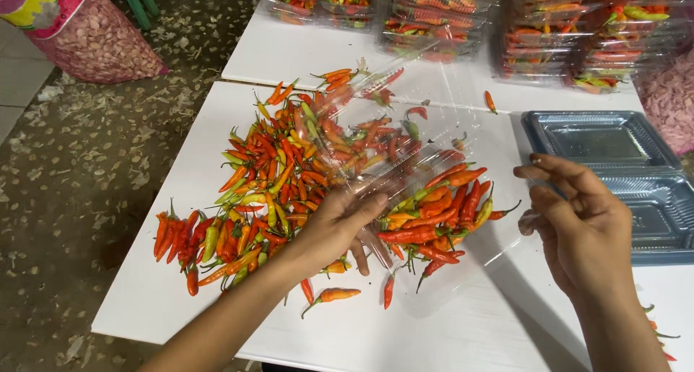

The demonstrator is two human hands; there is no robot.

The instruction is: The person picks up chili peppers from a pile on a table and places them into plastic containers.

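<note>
A clear plastic clamshell box (463,227) lies open on the white table (166,271), its tray part holding red, orange and green chillies (441,206). My left hand (340,224) grips the box at its left side, near the hinge, with the lid (405,104) raised over the loose pile. My right hand (578,224) hovers at the box's right edge, fingers curled and pinching at the thin plastic rim. A big loose pile of chillies (267,177) covers the table to the left.
Stacks of filled clear boxes (463,18) stand at the table's far side. Empty blue-tinted trays (622,162) lie at the right. A mesh sack of garlic (94,43) sits on the littered floor at upper left. Stray chillies (329,296) lie near the front edge.
</note>
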